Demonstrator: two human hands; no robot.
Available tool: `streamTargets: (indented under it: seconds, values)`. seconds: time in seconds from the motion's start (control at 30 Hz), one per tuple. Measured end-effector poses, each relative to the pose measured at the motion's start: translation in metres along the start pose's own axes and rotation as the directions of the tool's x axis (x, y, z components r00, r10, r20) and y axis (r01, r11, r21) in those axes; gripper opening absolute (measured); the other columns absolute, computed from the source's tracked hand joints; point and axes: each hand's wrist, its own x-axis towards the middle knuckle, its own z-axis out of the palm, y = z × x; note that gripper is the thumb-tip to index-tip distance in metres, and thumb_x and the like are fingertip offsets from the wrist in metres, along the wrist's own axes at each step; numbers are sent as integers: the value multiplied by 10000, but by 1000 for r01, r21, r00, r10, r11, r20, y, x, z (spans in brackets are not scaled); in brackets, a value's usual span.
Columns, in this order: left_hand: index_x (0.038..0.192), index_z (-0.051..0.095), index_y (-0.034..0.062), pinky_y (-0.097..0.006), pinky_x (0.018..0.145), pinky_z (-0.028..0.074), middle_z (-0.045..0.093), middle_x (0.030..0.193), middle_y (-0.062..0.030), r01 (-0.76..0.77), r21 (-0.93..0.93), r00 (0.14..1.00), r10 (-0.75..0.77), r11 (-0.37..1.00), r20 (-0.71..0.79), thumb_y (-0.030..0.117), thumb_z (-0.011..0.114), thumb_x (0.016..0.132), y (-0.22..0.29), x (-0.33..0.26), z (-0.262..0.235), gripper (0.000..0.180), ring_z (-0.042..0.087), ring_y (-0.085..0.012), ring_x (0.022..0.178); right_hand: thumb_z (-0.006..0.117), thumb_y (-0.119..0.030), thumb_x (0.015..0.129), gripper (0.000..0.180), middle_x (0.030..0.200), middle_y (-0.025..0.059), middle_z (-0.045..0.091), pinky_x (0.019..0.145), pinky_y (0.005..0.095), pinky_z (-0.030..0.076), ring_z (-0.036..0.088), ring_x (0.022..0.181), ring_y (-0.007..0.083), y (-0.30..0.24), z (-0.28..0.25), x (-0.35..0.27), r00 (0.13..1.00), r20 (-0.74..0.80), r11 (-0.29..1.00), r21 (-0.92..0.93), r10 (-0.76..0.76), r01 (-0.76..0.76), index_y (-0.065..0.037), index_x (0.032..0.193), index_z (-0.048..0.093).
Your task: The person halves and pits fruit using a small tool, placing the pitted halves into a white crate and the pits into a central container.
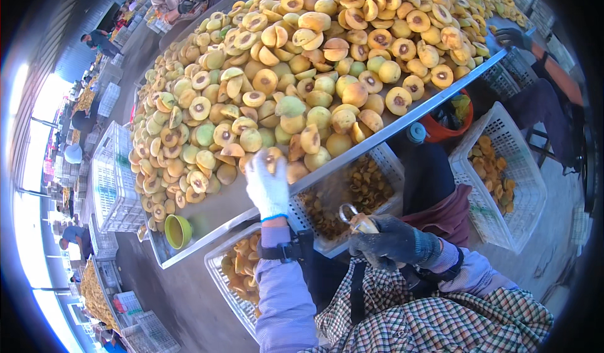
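My left hand (pixel 267 186), in a white knit glove, reaches to the near edge of a heap of cut yellow peaches (pixel 264 81). Its slightly blurred fingers are apart beside a peach half (pixel 273 156); no firm grip shows. Closed around the light handle of a pitting tool (pixel 348 213) is my right hand (pixel 396 243), in a dark glove. The tool's curved metal loop points up and left, over a white crate (pixel 391 164) holding brown-orange scraps. The peaches lie on a metal-edged table (pixel 434 103), many with cut faces and brown centres showing.
A green cup (pixel 178 231) sits at the table's left corner. Crates of peach pieces stand left of my lap (pixel 217 262) and at right (pixel 525 227). A red bucket (pixel 450 126) and blue-lidded bottle (pixel 416 133) are under the edge. A co-worker's gloved hand (pixel 513 37) rests far right.
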Motion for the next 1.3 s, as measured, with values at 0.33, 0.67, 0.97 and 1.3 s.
streamTargets:
  seconds: [0.33,0.67,0.97,1.3]
  values:
    - [1240,514,57,-422,870,470,542,1150,-202,49,89,969,-69,995,237,367,671,776,-36,24,15,579,564,-392,1016,602,-297,919,248,684,-2,550,384,197,356,481,474,52,9,-4,13,998,-21,997,48,-67,68,-77,1009,530]
    - [1147,562,41,-378,950,433,529,1200,-182,-167,-584,894,372,794,249,-41,659,700,40,-37,-46,465,526,-302,1125,593,-278,923,242,727,-10,557,466,194,397,503,536,41,-1,-10,7,975,-75,976,-68,-210,205,-75,1034,521]
    - [1398,335,17,-443,1074,333,378,1406,-205,245,-960,949,171,136,266,131,574,820,81,-93,-66,636,398,-329,1291,609,-194,906,205,830,90,641,658,311,482,617,737,143,11,8,3,829,-141,807,-363,-541,466,-40,1036,571]
    - [1202,494,1,-398,816,503,581,1129,-198,345,-938,921,-186,-19,343,537,477,909,115,-97,-68,611,605,-313,918,586,-189,920,208,809,100,609,656,305,473,582,695,175,18,11,-8,915,2,881,-270,-403,388,-28,1047,553]
